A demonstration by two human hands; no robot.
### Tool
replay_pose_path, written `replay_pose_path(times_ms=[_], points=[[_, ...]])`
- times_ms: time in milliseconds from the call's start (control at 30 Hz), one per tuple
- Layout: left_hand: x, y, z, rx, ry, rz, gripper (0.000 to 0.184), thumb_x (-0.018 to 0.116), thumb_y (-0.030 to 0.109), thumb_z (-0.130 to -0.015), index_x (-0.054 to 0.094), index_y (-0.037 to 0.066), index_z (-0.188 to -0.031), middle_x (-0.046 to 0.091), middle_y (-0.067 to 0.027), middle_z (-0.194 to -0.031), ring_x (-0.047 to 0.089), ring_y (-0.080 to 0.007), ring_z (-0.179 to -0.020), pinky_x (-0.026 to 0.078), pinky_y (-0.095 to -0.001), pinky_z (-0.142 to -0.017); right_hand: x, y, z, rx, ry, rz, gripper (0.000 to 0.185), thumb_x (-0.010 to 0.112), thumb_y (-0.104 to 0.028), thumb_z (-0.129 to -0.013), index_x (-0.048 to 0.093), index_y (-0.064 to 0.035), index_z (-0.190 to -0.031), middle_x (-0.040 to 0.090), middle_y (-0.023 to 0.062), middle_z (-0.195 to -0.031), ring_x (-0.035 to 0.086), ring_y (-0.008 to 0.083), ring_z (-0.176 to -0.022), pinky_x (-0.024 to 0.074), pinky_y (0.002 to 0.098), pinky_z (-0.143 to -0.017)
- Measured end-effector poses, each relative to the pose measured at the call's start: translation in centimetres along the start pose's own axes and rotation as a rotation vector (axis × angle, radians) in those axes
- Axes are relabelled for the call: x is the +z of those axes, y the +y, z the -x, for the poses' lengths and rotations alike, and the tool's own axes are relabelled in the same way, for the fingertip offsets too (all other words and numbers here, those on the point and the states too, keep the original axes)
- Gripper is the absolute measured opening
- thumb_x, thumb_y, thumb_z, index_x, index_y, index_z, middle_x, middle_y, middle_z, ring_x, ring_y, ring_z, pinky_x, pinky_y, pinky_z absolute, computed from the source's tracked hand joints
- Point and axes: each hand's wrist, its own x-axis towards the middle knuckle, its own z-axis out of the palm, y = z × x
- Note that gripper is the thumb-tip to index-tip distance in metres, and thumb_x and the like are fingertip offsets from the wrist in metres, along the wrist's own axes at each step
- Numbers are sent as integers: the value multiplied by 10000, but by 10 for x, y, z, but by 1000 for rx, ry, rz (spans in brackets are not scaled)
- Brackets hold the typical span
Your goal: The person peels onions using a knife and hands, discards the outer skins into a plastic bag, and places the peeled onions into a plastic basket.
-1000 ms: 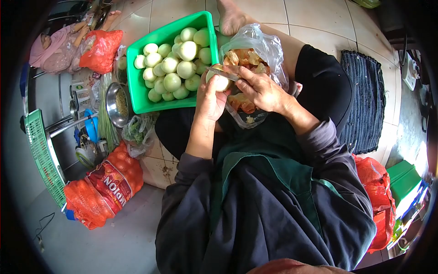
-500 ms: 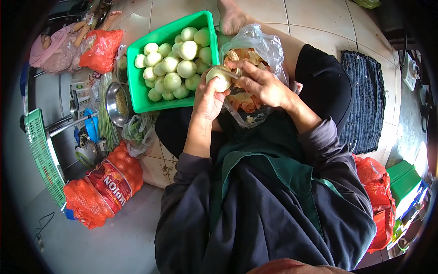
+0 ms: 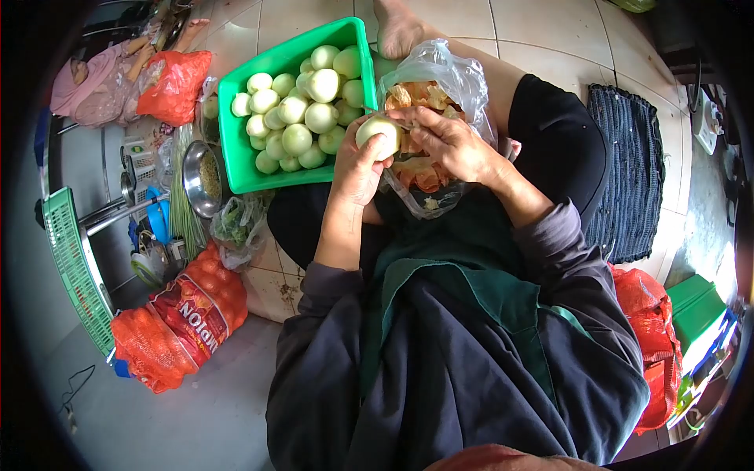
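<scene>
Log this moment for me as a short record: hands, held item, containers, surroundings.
Left hand: gripping a pale, round onion
Right hand: beside the onion, fingers bent; what it grips is hard to make out
Green tub: holds many pale onions
Clear plastic bag: open, with brown skins inside
Left side of view: red net sack, metal bowl
Right side of view: dark woven mat on tiles
Other people: one person, upper left
</scene>
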Motion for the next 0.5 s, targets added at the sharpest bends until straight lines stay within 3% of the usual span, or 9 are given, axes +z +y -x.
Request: replay_pose_path(times_ms=[133,267,300,500], points=[[3,6,0,37,-29,-12,496,725,198,-807,478,45,-1209,589,-47,-1017,580,-122,-838,466,-244,-630,0,3,-3,-4,140,8,344,436,-167,-984,499,-97,-1315,662,142,-1078,631,251,-1030,461,362,-940],[1,5,-1,65,-11,-53,490,732,166,-801,483,49,-1206,590,-30,-1004,571,-99,-830,463,-232,-630,-8,-9,2,39,-104,-70,386,460,-190,-975,451,-100,-1351,640,179,-1107,606,291,-1079,455,368,-936],[1,5,-1,71,-2,-71,490,734,160,-799,485,49,-1205,590,-24,-998,566,-90,-823,462,-229,-630,-2,-4,1,-87,-42,71,421,485,-207,-961,423,-100,-1364,656,202,-1028,629,334,-1013,474,390,-895],[1,4,0,82,21,-176,464,737,157,-801,498,56,-1186,577,-6,-968,529,-57,-767,448,-192,-621,0,-1,4,-76,-70,218,419,496,-175,-937,424,-99,-1343,648,218,-877,633,394,-858,486,467,-774]])
